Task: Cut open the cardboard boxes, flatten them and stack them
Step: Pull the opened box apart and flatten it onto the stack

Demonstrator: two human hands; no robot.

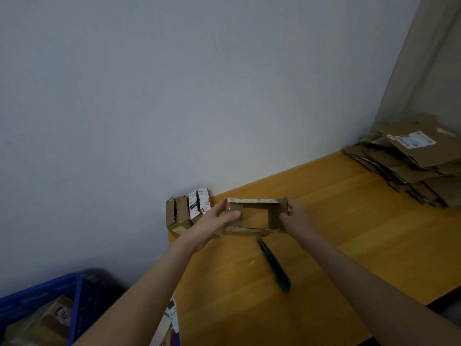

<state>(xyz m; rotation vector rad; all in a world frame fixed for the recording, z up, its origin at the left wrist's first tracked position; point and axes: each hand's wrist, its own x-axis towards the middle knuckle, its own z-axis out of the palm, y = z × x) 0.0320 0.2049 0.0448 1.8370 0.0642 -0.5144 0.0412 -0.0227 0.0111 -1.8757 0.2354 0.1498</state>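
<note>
A small brown cardboard box (pixel 254 204), open so that I look through it like a frame, is held just above the yellow wooden table (pixel 361 221). My left hand (pixel 212 224) grips its left end with the thumb inside. My right hand (pixel 296 219) grips its right end. A green utility knife (pixel 275 267) lies on the table just in front of the box, untouched. A tall stack of flattened cardboard (pixel 414 163) sits at the table's far right corner.
Several small closed boxes with shipping labels (pixel 188 211) stand against the grey wall at the table's left end. A blue plastic crate (pixel 42 310) holding more boxes sits on the floor at lower left. More packages (pixel 169 320) poke up beside the table's near-left edge.
</note>
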